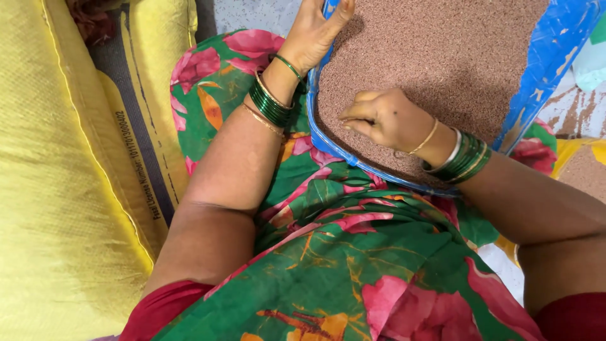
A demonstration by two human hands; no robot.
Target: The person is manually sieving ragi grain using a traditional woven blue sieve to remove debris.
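A blue-rimmed tray (555, 57) rests on my lap and holds a flat layer of small reddish-brown grain (442, 57). My left hand (315, 31) grips the tray's left rim, fingers curled over the edge. My right hand (382, 117) lies on the grain near the tray's near edge, fingertips pinched together and pointing left; whether it holds any grain I cannot tell. Both wrists carry green and gold bangles.
A green cloth with pink flowers (341, 252) covers my lap under the tray. A large yellow woven sack (57, 189) lies along the left side. Another patch of brown grain (587, 170) shows at the right edge on a yellow surface.
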